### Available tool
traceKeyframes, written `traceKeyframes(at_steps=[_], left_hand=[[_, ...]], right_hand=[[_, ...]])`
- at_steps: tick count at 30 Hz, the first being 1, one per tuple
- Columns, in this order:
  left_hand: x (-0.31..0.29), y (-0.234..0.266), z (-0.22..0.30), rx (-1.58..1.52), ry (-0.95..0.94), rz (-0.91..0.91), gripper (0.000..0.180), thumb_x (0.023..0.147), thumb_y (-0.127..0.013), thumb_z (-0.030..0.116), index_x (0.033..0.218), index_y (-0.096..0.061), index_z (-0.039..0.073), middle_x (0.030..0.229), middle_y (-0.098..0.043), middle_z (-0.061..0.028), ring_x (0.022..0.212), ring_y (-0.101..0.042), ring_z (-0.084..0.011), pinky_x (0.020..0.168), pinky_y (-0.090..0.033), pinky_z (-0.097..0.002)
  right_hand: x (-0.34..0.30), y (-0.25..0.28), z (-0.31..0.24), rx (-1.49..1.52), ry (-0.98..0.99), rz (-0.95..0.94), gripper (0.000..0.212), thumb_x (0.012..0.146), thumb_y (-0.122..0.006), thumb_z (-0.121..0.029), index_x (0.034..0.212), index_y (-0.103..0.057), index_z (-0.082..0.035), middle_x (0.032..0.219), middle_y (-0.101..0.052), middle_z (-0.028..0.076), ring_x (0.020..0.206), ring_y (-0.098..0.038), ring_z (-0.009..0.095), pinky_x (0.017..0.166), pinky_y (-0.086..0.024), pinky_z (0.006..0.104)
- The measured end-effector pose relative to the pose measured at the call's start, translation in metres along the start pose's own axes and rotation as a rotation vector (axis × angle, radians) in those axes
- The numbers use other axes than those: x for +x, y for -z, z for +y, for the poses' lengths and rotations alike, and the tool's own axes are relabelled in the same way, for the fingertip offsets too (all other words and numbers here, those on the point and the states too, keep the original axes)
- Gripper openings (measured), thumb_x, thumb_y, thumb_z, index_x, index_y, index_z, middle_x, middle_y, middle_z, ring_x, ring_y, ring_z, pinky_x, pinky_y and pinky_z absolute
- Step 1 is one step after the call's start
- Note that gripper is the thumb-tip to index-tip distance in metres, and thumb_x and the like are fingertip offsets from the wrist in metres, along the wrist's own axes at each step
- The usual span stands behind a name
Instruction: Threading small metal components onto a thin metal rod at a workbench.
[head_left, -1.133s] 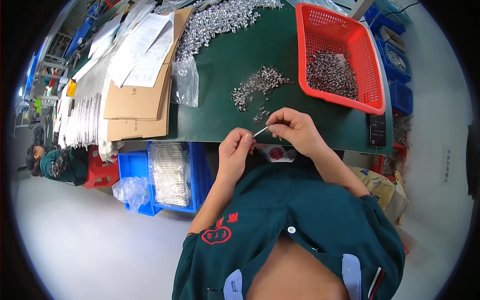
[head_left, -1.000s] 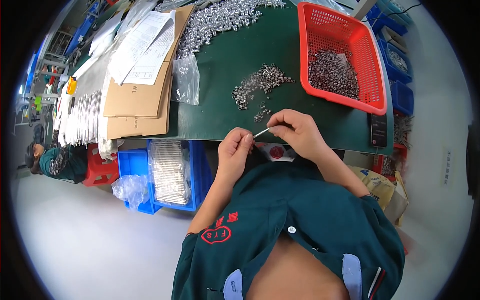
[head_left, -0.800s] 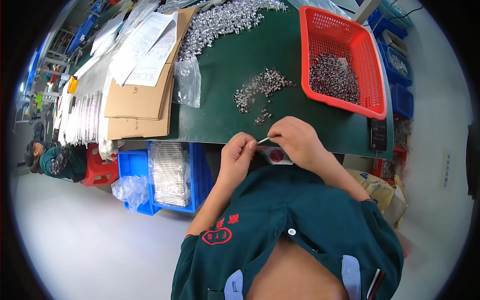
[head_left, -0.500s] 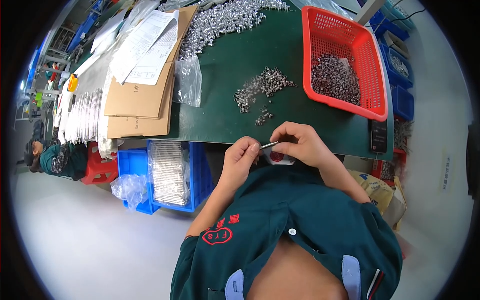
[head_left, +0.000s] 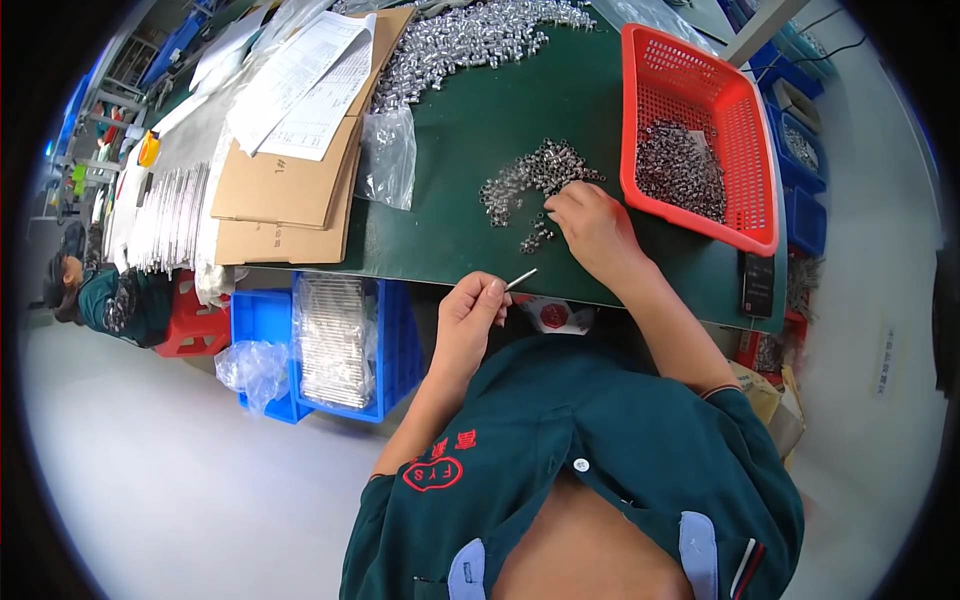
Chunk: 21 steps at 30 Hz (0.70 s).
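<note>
My left hand (head_left: 466, 318) pinches a thin metal rod (head_left: 522, 279) between thumb and fingers, just off the table's front edge. The rod's free end points up and to the right. My right hand (head_left: 597, 232) reaches over the table, its fingertips drawn together at the near edge of a loose pile of small metal rings (head_left: 552, 165). Whatever lies between those fingertips is too small to make out. A few stray rings (head_left: 536, 236) lie just in front of the pile, below my right fingertips.
A red plastic basket (head_left: 735, 232) holding many small dark metal parts stands right on the green table (head_left: 450, 235). Shiny metal pieces (head_left: 480, 38) are heaped at the back. Cardboard (head_left: 280, 190), papers and a clear bag (head_left: 388, 160) lie left; blue crates (head_left: 395, 345) stand below.
My right hand has left the rod and moved forward to the ring pile. My left hand still grips the rod, now with more of it showing.
</note>
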<state>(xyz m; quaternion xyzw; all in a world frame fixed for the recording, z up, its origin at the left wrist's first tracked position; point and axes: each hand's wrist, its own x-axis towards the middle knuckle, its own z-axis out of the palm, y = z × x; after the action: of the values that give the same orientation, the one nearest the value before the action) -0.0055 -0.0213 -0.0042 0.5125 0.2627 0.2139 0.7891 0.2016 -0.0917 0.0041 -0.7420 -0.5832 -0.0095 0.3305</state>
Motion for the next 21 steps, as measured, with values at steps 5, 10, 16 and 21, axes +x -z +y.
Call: traceKeyframes(at_steps=[5,10,16,21], left_hand=[[0.006,0.002,0.0,-0.068,0.008,0.012,0.018,0.095,-0.052,0.018,0.086,-0.054,0.003,0.078,-0.055,-0.0026,0.067,-0.048,-0.0101,0.061,-0.04,-0.0233],[0.012,0.0,0.001,-0.076,-0.007,-0.007,0.017,0.095,-0.051,0.017,0.087,-0.054,0.003,0.079,-0.055,-0.0032,0.066,-0.048,-0.0106,0.061,-0.041,-0.0233],[0.01,-0.009,-0.001,0.02,-0.015,-0.019,0.018,0.095,-0.05,0.018,0.088,-0.055,0.002,0.077,-0.056,-0.0036,0.065,-0.05,-0.0106,0.06,-0.042,-0.0239],[0.007,-0.008,-0.005,0.066,0.006,-0.047,0.019,0.095,-0.049,0.018,0.086,-0.054,0.003,0.075,-0.055,-0.0019,0.065,-0.05,-0.0099,0.06,-0.042,-0.0235]], right_hand=[[-0.003,0.007,-0.006,-0.025,-0.08,-0.019,0.01,0.077,-0.063,-0.004,0.086,-0.06,-0.004,0.081,-0.058,0.01,0.076,-0.059,0.028,0.065,-0.049,0.036],[-0.014,0.024,-0.029,0.599,-0.313,-0.034,0.012,0.08,-0.062,0.003,0.092,-0.062,-0.001,0.082,-0.06,0.006,0.073,-0.058,0.015,0.065,-0.047,0.0252],[-0.024,0.029,-0.043,1.064,-0.502,-0.142,0.01,0.083,-0.059,0.003,0.093,-0.062,0.002,0.078,-0.061,0.003,0.07,-0.058,0.008,0.064,-0.048,0.0209],[-0.03,0.032,-0.041,1.025,-0.483,-0.189,0.009,0.082,-0.061,0.003,0.091,-0.063,0.003,0.078,-0.061,0.003,0.071,-0.058,0.008,0.064,-0.048,0.0219]])
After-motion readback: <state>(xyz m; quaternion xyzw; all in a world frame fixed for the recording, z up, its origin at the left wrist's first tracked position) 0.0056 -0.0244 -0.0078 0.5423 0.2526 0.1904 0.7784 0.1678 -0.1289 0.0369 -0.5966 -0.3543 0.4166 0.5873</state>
